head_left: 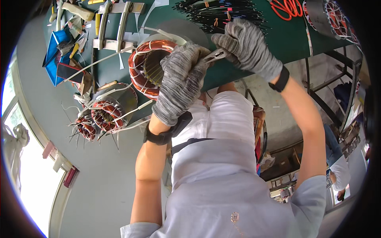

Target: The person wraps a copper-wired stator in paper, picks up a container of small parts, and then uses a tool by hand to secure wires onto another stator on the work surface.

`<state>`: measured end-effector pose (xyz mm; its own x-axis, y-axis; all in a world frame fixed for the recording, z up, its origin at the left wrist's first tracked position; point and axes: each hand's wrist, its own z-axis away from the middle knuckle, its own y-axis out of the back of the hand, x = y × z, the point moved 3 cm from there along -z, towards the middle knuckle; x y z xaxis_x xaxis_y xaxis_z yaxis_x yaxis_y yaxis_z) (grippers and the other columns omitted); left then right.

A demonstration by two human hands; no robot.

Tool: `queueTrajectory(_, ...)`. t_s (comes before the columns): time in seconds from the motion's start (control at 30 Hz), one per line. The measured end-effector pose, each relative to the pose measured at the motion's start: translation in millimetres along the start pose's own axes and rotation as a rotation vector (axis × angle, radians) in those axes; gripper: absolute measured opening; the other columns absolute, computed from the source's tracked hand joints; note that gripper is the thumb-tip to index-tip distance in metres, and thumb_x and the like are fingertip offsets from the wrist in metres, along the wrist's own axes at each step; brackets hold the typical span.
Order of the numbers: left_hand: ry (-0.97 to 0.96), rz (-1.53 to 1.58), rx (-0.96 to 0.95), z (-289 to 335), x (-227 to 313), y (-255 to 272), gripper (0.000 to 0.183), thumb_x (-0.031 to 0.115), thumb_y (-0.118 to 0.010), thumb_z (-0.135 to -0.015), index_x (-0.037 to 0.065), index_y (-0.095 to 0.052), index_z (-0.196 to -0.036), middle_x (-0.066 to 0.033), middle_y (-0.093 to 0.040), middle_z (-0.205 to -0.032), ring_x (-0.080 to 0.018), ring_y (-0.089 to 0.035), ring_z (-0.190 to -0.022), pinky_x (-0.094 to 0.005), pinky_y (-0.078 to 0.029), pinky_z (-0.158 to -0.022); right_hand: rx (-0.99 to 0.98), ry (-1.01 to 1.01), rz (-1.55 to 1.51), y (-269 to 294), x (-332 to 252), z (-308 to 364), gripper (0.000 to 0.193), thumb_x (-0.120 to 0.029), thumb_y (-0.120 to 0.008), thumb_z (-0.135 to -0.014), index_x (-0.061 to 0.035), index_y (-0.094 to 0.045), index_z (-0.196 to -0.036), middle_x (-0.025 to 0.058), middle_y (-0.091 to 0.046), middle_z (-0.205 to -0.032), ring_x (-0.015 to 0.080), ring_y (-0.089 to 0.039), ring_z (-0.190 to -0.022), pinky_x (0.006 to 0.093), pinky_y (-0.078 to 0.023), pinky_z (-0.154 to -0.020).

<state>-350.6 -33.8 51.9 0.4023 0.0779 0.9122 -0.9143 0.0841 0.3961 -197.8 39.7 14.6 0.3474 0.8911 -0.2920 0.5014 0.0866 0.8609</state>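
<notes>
Both hands wear grey striped knit gloves. My right hand [250,49] is closed around a pair of metal pliers [216,55], whose jaws point left. At the tip of those jaws is my left hand [183,75], its fingers bent together; what they pinch, if anything, is hidden. Beside and partly behind my left hand stands a motor stator [137,65] with a thick ring of copper winding tied in white cord. White sleeved leads [99,65] run out from it to the left.
The green tabletop [285,47] carries a bundle of black wires [226,16], an orange cord [287,8] and another stator [323,18]. Smaller wound stators [105,115] sit at the left edge, near a blue tray [55,55] and a metal frame [113,25]. Another person [339,170] is at lower right.
</notes>
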Motion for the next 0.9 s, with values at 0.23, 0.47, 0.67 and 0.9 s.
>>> queueTrajectory(0.23,-0.319,-0.405,0.173,10,-1,-5,0.016,0.008,-0.058,-0.077,0.002,-0.059,-0.092,-0.0133,-0.058,-0.086,-0.0318,-0.054,-0.084,-0.0395,-0.039,-0.079,-0.347,-0.595,-0.234,30,-44,14,0.032,-0.015,-0.064,-0.073,-0.0038,-0.059,-0.102,0.0161,-0.06,-0.09,0.0318,-0.058,-0.082,0.04,-0.048,-0.073)
queueTrajectory(0.47,-0.509,-0.582,0.148,9,0,-9,0.021,0.007,-0.06,-0.074,0.005,-0.059,-0.095,-0.0121,-0.057,-0.088,-0.031,-0.053,-0.085,-0.0403,-0.04,-0.077,-0.282,-0.462,-0.132,29,-34,14,0.027,-0.019,-0.054,-0.077,-0.0074,-0.058,-0.101,0.0133,-0.061,-0.083,0.0288,-0.057,-0.078,0.04,-0.046,-0.07)
queueTrajectory(0.67,-0.082,-0.503,0.05,5,13,-11,0.017,0.014,-0.066,-0.071,0.012,-0.064,-0.087,-0.0075,-0.057,-0.092,-0.028,-0.051,-0.087,-0.0371,-0.037,-0.081,0.036,-0.711,-0.242,18,25,78,0.031,-0.017,-0.051,-0.079,-0.0094,-0.054,-0.109,0.0133,-0.058,-0.097,0.0318,-0.053,-0.086,0.0396,-0.042,-0.08)
queueTrajectory(0.9,-0.164,-0.597,0.591,11,2,-20,0.013,0.01,-0.06,-0.068,0.011,-0.062,-0.081,-0.005,-0.057,-0.093,-0.0271,-0.047,-0.09,-0.0399,-0.034,-0.082,-0.155,-0.615,0.692,11,145,136,0.036,-0.031,-0.058,-0.077,-0.0147,-0.055,-0.109,0.0116,-0.053,-0.106,0.0291,-0.049,-0.099,0.0421,-0.043,-0.082)
